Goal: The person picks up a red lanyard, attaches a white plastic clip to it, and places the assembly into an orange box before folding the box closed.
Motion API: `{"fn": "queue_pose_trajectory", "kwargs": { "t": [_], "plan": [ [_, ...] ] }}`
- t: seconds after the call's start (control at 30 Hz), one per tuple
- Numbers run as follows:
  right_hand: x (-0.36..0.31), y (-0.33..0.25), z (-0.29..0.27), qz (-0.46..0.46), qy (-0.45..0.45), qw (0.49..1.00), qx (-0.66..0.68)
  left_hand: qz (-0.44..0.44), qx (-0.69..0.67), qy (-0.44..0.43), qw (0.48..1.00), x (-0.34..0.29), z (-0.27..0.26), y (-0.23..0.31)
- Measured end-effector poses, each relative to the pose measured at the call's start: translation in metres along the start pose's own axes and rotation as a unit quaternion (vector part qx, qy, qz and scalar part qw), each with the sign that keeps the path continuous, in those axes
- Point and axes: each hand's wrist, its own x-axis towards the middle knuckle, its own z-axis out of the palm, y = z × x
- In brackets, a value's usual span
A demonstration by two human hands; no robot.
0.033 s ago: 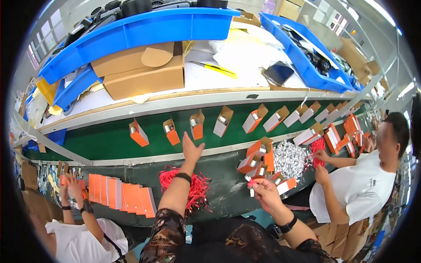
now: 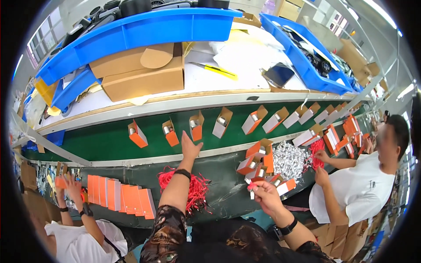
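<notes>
My left hand [image 2: 190,148] reaches over the green conveyor belt, fingers stretched and thumb spread, with nothing held. Its fingertips are at the lower side of an open orange-and-white box [image 2: 196,131]; whether they touch it I cannot tell. A silvery item shows in the top of that box. At the right, over the dark worktop, my right hand [image 2: 268,195] pinches a small red-and-white piece [image 2: 252,187], too small to name exactly. Below my left hand, partly behind that forearm, lies a heap of red straps [image 2: 199,193].
Further open boxes [image 2: 221,125] stand along the belt. Right of centre are clustered boxes [image 2: 249,163] and a silvery-white heap [image 2: 290,160]. Orange cartons [image 2: 116,193] lie in a row at left. People work on both sides. Above, a shelf [image 2: 210,97] carries blue trays and a yellow cutter [image 2: 219,71].
The red-and-white piece has turned slightly in my right hand. My left hand has shifted very slightly left. The person at left has moved their hands a little.
</notes>
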Motion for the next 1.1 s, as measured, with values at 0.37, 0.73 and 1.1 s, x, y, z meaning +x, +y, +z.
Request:
{"fn": "queue_pose_trajectory", "kwargs": {
  "t": [0.37, 0.73, 1.1],
  "plan": [
    [0.010, -0.007, 0.031, -0.138, -0.017, 0.988, -0.061, 0.012, -0.087, -0.025, 0.996, 0.035, -0.002, 0.030],
    [0.055, -0.025, 0.090, -0.583, 0.051, 0.615, -0.528, 0.193, -0.046, 0.197, 0.960, -0.124, -0.065, 0.165],
    [-0.008, -0.039, 0.053, -0.595, -0.038, 0.620, -0.510, 0.129, 0.011, 0.130, 0.983, -0.188, -0.113, 0.203]
  ]
}}
